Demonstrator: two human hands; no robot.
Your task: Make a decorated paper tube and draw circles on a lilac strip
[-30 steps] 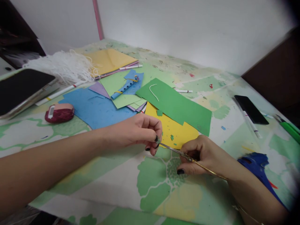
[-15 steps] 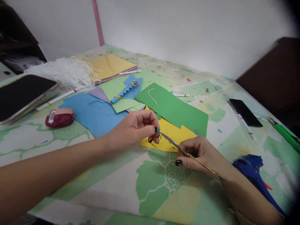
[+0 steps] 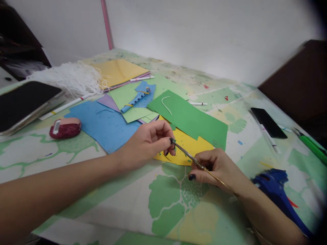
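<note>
Presently, two hands at work over a bench (image 3: pixel 122 204) spread with a floral cloth in green, white and yellow.

Left hand (image 3: pixel 149 144): one, thumb and forefinger pinched together on a small green scrap (image 3: pixel 173 140); remaining fingers curled loosely.

Right hand (image 3: pixel 219 168): one, fingers bent and closed about the scissors (image 3: pixel 187 155), a slender metal pair with gold-coloured handles, seen nearly edge-on. Tips directed at the left fingertips, at the scrap; whether the blades are parted, cannot tell.

Yellow sheet (image 3: pixel 204 149): one, cut-edged, beyond and partly behind the hands, strewn with green bits.

Dark green sheet (image 3: pixel 189 119): one, overlapping the yellow, bearing a curved white string (image 3: pixel 166 106).

Blue sheet (image 3: pixel 112 131): one, large, partly behind the left hand.

Light green sheet (image 3: pixel 120 97): one, with a blue paper tube (image 3: pixel 135 102), dark-dotted and yellow-banded, lying partly over it.

Orange-yellow sheet (image 3: pixel 120 71): one, at the far side, atop purple paper, just beside a heap of white strings (image 3: pixel 70 76).

Maroon-and-pink case (image 3: pixel 65 128): one, near the blue sheet's left edge.

Dark-screened device (image 3: pixel 27 103): one, at the far left.

Black phone (image 3: pixel 269 122): one, at right, with a white marker (image 3: pixel 269 139) just beside it.

Green-handled tool (image 3: pixel 313 147): one, at the right edge.

Blue glue gun (image 3: pixel 276 183): one, beside the right forearm, its lower part partly hidden.
</note>
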